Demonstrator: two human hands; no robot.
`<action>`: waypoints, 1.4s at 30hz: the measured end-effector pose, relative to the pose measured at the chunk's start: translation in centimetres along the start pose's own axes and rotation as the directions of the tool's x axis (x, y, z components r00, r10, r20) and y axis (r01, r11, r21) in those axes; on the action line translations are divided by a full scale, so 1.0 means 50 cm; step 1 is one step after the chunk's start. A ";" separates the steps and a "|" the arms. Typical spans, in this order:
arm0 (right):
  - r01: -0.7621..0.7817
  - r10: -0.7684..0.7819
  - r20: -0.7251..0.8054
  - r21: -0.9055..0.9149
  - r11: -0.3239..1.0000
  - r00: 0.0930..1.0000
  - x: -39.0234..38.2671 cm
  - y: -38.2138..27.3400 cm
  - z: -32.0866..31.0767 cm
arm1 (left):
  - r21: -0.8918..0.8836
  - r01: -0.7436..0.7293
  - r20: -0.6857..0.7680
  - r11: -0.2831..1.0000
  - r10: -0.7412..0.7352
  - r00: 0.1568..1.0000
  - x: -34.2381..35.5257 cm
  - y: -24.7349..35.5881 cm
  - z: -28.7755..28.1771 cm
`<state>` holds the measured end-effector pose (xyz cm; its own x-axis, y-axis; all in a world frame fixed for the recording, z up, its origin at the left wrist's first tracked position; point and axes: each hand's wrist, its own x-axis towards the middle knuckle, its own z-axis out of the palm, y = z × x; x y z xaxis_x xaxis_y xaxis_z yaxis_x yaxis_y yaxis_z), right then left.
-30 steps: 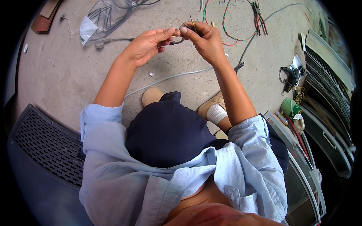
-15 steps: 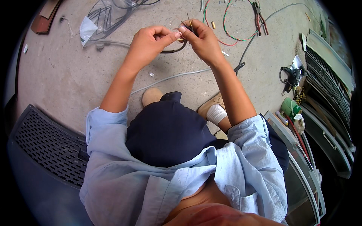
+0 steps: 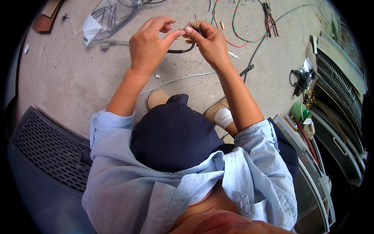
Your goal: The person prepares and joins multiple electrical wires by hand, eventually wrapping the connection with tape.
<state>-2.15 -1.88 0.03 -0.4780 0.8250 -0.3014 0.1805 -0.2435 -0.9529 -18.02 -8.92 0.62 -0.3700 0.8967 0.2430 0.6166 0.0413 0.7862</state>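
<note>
1. In the head view, our left hand (image 3: 150, 48) and right hand (image 3: 208, 43) meet above the grey concrete floor (image 3: 70, 82), well out in front of our knees.
2. Between them we hold a short dark sheathed cable (image 3: 181, 50) that curves under the fingertips, with thin yellow and dark wire ends (image 3: 186, 38) sticking out of its top.
3. Our left thumb and forefinger are pressed together on a thin yellow strand; our right fingers are closed around the cable end, pinching it steady.
4. We judge the step in hand to be separating the fine conductors at the cable's end. The next move would call for a firm hold from the right hand and a small, careful pull from the left.
5. Behind the hands lies a loose loop of red and green wire (image 3: 237, 23), with red-handled pliers (image 3: 269, 15) just beside it.
6. A clear plastic bag (image 3: 91, 28) lies at upper left, near a tangle of grey wires.
7. At the right, beside a metal grille (image 3: 343, 89), sits a round green roll of tape (image 3: 300, 111); any label is too small to tell.
</note>
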 end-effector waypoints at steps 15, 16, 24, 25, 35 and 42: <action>0.048 -0.049 -0.016 -0.092 0.995 0.999 -0.005 0.001 0.009 | -0.185 0.036 0.207 0.982 0.003 0.978 -0.006 -0.003 -0.008; 0.053 -0.055 -0.019 -0.125 0.991 0.998 -0.007 0.000 0.008 | -0.433 0.294 0.317 0.852 -0.161 0.935 -0.008 -0.011 -0.002; -0.049 0.051 -0.031 0.050 0.998 0.998 -0.006 -0.028 0.004 | -0.584 0.810 0.769 0.050 -0.285 0.572 -0.013 -0.024 -0.003; -0.082 0.082 -0.003 0.052 0.995 0.997 -0.005 -0.031 0.001 | -0.620 0.744 0.678 0.248 -0.309 0.667 -0.015 -0.022 -0.003; -0.199 0.198 0.074 0.007 0.980 0.977 -0.006 -0.040 -0.011 | -0.115 -0.174 0.083 0.978 0.184 0.979 0.000 -0.016 -0.003; -0.196 0.200 0.054 -0.071 0.978 0.978 -0.003 -0.036 -0.018 | 0.085 -0.414 0.006 0.906 0.415 0.910 0.003 -0.036 0.006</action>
<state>-1.62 -1.12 1.82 -0.4778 0.7310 -0.4871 0.3312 -0.3637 -0.8706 -18.97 -8.73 -0.90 -0.0761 0.8356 0.5440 0.7713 -0.2964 0.5632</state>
